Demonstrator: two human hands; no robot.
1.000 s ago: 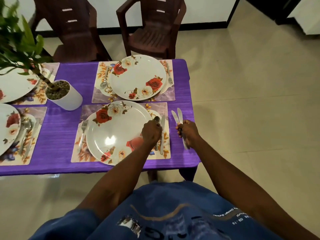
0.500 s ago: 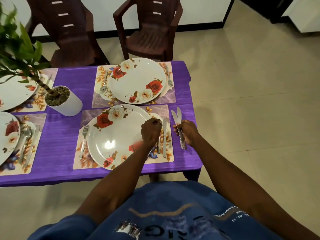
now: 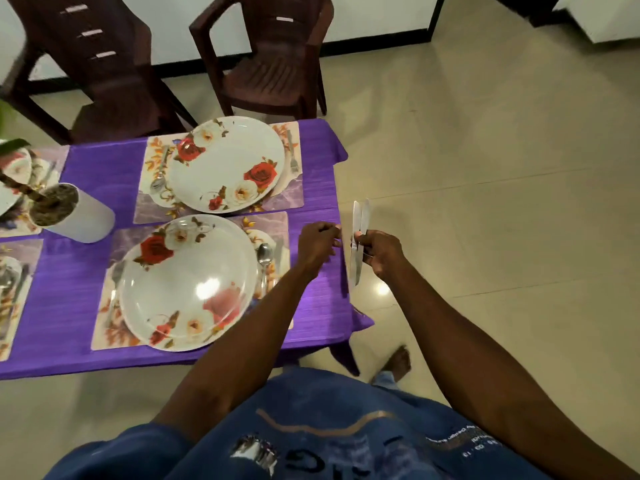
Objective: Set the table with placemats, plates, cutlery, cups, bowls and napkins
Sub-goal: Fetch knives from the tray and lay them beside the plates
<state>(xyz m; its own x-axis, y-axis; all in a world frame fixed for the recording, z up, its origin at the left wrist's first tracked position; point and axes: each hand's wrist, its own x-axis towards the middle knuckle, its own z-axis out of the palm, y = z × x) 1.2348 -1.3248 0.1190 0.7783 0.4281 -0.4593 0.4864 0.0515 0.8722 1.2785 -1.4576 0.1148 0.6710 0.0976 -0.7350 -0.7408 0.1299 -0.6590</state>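
Note two dark brown plastic chairs [image 3: 273,60] beyond purple tablecloth [image 3: 69,282]; white plant pot [image 3: 74,213] at your left; beige tiled floor [image 3: 502,150].

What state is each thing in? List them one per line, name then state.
Near plate: flat on its placemat, empty.
Far plate: flat on its placemat, empty.
Spoon: lying right of the near plate.
Knives: two, held together, blades up, off the table edge.
Right hand: grips the knives.
Left hand: loosely curled above the cloth, holding nothing.
Plant pot: upright on the cloth.
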